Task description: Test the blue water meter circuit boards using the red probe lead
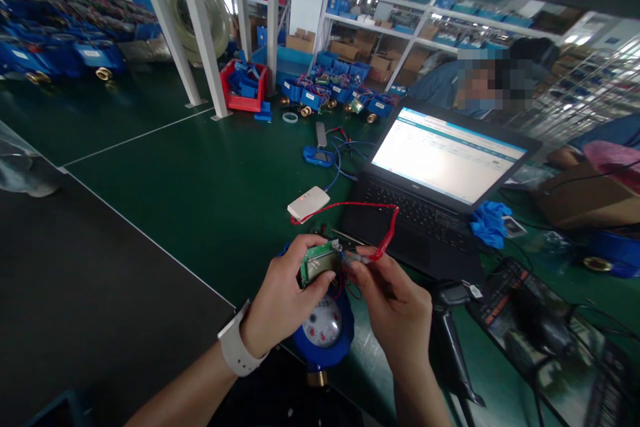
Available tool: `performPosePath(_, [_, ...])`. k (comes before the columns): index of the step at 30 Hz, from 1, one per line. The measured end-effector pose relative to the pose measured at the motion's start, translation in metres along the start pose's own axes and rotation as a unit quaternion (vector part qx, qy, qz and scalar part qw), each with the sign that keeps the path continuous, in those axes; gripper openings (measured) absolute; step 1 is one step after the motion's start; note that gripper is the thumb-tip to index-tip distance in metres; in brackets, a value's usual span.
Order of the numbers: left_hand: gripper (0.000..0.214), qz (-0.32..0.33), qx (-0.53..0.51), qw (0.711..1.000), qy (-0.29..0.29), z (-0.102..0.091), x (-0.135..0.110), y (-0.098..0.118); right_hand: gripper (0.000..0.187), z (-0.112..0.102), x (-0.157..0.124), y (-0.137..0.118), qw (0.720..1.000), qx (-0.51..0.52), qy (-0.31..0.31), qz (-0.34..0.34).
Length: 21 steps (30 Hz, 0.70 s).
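A green circuit board (320,263) with a small display is pinched between the thumb and fingers of my left hand (285,293). At the board's right edge, my right hand (393,297) grips a grey connector (356,257) whose red cable (390,233) arcs back to a white box (309,203). Whether the connector is plugged into the board I cannot tell. Directly below sits a blue water meter (345,340) with a round dial and a brass fitting (317,379). Thin red wires hang between the board and the meter.
An open laptop (417,213) stands behind my right hand, with a barcode scanner (453,340) and a mouse (543,323) to the right. Further back are a red bin (245,97), several blue meters (310,99) and metal posts (200,33). A person (445,83) is beyond the laptop.
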<state>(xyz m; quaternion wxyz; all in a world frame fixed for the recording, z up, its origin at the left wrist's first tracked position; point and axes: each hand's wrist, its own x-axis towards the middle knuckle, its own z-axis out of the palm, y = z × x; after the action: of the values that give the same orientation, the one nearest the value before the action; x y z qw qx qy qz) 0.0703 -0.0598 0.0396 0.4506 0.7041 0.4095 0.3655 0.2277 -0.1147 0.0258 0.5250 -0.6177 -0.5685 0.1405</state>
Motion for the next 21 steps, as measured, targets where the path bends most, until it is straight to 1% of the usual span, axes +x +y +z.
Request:
performPosePath(9, [0.026, -0.007, 0.000, 1.000, -0.003, -0.0007, 0.0005, 0.0024, 0.019, -0.0009, -0.0012, 0.0001, 1.000, -0.003, 0.001, 0.000])
performPosePath(14, [0.028, -0.005, -0.013, 1.000, -0.004, -0.0007, 0.0004, 0.0012, 0.016, -0.0002, -0.0013, 0.0008, 1.000, -0.016, 0.006, -0.018])
performPosePath(21, [0.028, -0.012, -0.011, 1.000, -0.004, 0.0000, -0.0006, -0.0005, 0.018, 0.0001, -0.0026, 0.0043, 0.999, -0.021, 0.005, -0.031])
